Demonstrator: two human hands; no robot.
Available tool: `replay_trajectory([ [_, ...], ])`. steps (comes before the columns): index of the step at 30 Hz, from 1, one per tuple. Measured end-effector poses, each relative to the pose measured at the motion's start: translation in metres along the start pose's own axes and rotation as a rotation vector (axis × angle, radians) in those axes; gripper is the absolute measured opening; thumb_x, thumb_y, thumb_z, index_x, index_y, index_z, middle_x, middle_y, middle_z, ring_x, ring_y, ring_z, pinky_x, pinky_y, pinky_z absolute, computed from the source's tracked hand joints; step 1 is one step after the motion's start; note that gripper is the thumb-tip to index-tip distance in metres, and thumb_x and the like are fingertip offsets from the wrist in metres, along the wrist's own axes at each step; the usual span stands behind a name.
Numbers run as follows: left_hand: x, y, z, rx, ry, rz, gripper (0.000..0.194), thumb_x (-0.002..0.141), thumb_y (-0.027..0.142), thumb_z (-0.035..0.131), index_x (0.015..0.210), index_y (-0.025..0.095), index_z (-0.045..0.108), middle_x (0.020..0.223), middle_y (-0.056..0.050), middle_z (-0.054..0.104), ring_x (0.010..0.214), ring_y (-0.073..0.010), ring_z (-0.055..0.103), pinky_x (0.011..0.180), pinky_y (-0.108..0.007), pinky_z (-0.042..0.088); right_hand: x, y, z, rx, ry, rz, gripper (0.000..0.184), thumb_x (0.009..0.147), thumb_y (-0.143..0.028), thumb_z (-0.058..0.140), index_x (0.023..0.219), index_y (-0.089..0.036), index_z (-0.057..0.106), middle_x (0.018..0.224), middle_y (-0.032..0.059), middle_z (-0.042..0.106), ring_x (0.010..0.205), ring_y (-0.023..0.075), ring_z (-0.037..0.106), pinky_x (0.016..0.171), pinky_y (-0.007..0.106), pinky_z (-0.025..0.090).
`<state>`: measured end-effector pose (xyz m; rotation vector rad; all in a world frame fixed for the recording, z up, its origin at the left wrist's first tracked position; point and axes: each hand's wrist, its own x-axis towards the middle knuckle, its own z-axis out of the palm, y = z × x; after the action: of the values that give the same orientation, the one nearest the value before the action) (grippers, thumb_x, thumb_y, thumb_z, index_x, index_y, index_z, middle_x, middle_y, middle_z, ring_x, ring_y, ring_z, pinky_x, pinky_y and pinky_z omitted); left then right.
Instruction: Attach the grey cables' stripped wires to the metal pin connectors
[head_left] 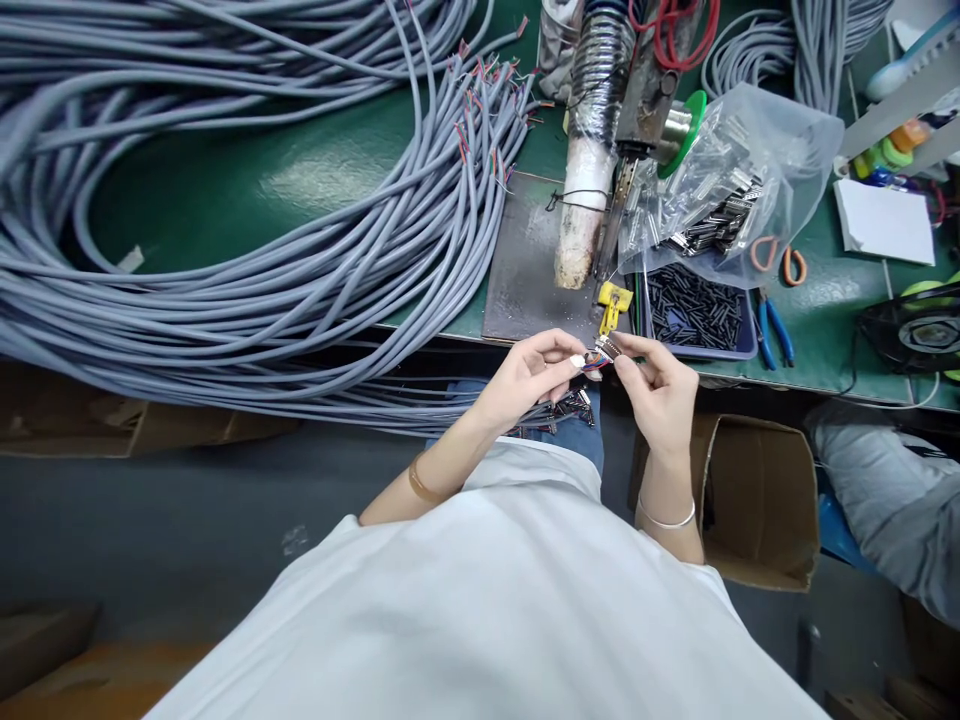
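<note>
My left hand point(534, 375) pinches a bundle of thin coloured wires point(598, 360) between thumb and fingers. At the end of those wires is a small multi-pin connector point(608, 347), gripped by the fingertips of my right hand point(660, 383). Both hands are close together at the table's front edge. Just beyond them a yellow clamp point(614, 305) stands at the edge of a dark metal plate point(517, 265). Below my hands, several finished cable ends with dark connectors point(574, 405) lie over my lap.
Grey cables point(300, 310) in a thick bundle cover the left side. A white-tipped duct hose point(581, 200), solder spool point(681, 133), bag of connectors point(735, 190), tray of black tubes point(694, 308) and blue-handled pliers point(774, 328) lie ahead and right. A cardboard box point(757, 500) stands below; a co-worker's sleeve point(892, 480) shows right.
</note>
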<state>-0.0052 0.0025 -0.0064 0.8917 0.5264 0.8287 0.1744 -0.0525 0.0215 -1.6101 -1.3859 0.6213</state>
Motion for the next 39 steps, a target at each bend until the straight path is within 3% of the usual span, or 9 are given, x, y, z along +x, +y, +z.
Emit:
replay_trajectory([
  [6, -0.001, -0.003, 0.000, 0.058, 0.084, 0.063, 0.028, 0.076, 0.040, 0.084, 0.082, 0.017, 0.070, 0.075, -0.002, 0.071, 0.049, -0.0052, 0.049, 0.046, -0.020, 0.040, 0.004, -0.002, 0.005, 0.223, -0.161, 0.106, 0.028, 0.090, -0.049, 0.068, 0.092, -0.021, 0.073, 0.074, 0.0005, 0.072, 0.062, 0.0129, 0.063, 0.059, 0.026, 0.051],
  [11, -0.006, -0.004, 0.001, 0.316, 0.149, 0.341, 0.017, 0.079, 0.033, 0.082, 0.077, 0.018, 0.073, 0.081, -0.005, 0.073, 0.078, -0.0148, 0.068, 0.074, -0.027, 0.055, 0.006, -0.007, 0.006, 0.258, -0.211, 0.127, 0.034, 0.089, -0.051, 0.068, 0.078, -0.020, 0.068, 0.063, -0.0022, 0.065, 0.057, 0.0112, 0.059, 0.056, 0.024, 0.048],
  [15, -0.009, -0.002, 0.003, 0.555, 0.177, 0.569, 0.003, 0.084, 0.020, 0.076, 0.081, 0.020, 0.074, 0.084, -0.005, 0.074, 0.078, -0.0144, 0.068, 0.073, -0.027, 0.053, 0.004, -0.012, 0.006, 0.171, -0.129, 0.125, 0.030, 0.090, -0.049, 0.067, 0.082, -0.020, 0.070, 0.064, -0.0016, 0.066, 0.056, 0.0111, 0.058, 0.054, 0.024, 0.045],
  [18, -0.008, -0.002, 0.005, 0.706, 0.140, 0.647, 0.007, 0.086, 0.013, 0.071, 0.083, 0.019, 0.074, 0.088, -0.005, 0.075, 0.078, -0.0140, 0.068, 0.072, -0.026, 0.052, 0.003, -0.014, 0.007, 0.082, -0.068, 0.102, 0.028, 0.091, -0.047, 0.067, 0.085, -0.020, 0.072, 0.065, -0.0013, 0.067, 0.056, 0.0113, 0.057, 0.054, 0.025, 0.044],
  [22, -0.006, -0.007, 0.009, 0.739, 0.196, 0.566, 0.008, 0.089, 0.017, 0.068, 0.082, 0.019, 0.072, 0.089, -0.006, 0.074, 0.084, -0.0154, 0.068, 0.079, -0.027, 0.053, 0.004, -0.014, 0.010, -0.026, -0.024, 0.044, 0.027, 0.092, -0.045, 0.065, 0.087, -0.021, 0.074, 0.063, -0.0026, 0.066, 0.051, 0.0090, 0.050, 0.052, 0.026, 0.037],
  [26, -0.002, -0.010, 0.008, 0.470, 0.241, 0.293, 0.016, 0.086, 0.030, 0.074, 0.081, 0.017, 0.067, 0.088, -0.005, 0.072, 0.077, -0.0128, 0.066, 0.070, -0.024, 0.053, 0.004, -0.012, 0.009, -0.104, 0.008, -0.048, 0.031, 0.093, -0.049, 0.062, 0.088, -0.021, 0.077, 0.062, -0.0018, 0.064, 0.052, 0.0105, 0.048, 0.053, 0.028, 0.036],
  [32, 0.007, -0.004, 0.000, 0.102, 0.237, 0.074, 0.037, 0.073, 0.040, 0.086, 0.077, 0.016, 0.057, 0.083, -0.004, 0.073, 0.046, -0.0019, 0.046, 0.041, -0.016, 0.035, 0.000, -0.011, 0.004, 0.135, 0.422, -0.232, 0.036, 0.098, -0.046, 0.045, 0.104, -0.024, 0.072, 0.050, -0.0052, 0.041, 0.041, 0.0117, 0.037, 0.045, 0.029, 0.029],
  [35, 0.011, 0.000, -0.003, 0.062, 0.232, 0.055, 0.040, 0.071, 0.039, 0.088, 0.076, 0.016, 0.056, 0.080, -0.003, 0.073, 0.044, -0.0008, 0.043, 0.040, -0.016, 0.032, 0.001, -0.010, 0.001, 0.166, 0.488, -0.191, 0.025, 0.098, -0.038, 0.049, 0.117, -0.027, 0.059, 0.061, -0.0046, 0.059, 0.039, 0.0107, 0.045, 0.042, 0.026, 0.034],
  [39, 0.014, 0.003, -0.005, 0.054, 0.236, 0.069, 0.039, 0.070, 0.038, 0.088, 0.075, 0.016, 0.056, 0.080, -0.002, 0.071, 0.043, -0.0001, 0.042, 0.038, -0.016, 0.031, -0.004, -0.007, -0.003, 0.063, 0.356, -0.092, 0.017, 0.097, -0.038, 0.057, 0.107, -0.025, 0.063, 0.086, 0.0022, 0.076, 0.055, 0.0146, 0.068, 0.054, 0.029, 0.052],
])
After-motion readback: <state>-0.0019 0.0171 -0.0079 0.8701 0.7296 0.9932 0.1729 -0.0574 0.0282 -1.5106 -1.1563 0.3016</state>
